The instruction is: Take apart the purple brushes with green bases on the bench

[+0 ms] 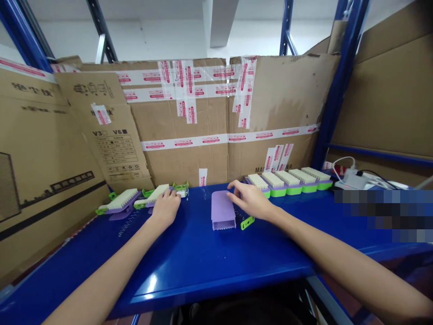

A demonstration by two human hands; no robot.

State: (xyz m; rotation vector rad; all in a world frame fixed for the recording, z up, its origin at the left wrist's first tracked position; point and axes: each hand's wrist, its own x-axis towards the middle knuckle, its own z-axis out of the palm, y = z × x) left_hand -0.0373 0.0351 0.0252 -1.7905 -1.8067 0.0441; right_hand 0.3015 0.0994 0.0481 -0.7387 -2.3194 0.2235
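Note:
My left hand (165,210) is over the right end of a scrubbing brush (158,195) with cream bristles, its fingers bent down around it. A clear and green part (181,189) lies just beyond those fingertips. My right hand (252,198) is open, thumb and forefinger apart, at the right edge of a purple sleeve-like case (222,208); whether the thumb touches it I cannot tell. The case lies flat, its hollow end facing me. Beside it, below my right hand, lies a small green slotted piece (247,223).
Another bristled brush (122,199) lies at the left. Several purple and green brushes (291,178) line the back right, bristles up. Cardboard walls (184,158) enclose the blue tabletop (203,266). White chargers and cables (356,178) sit at the far right.

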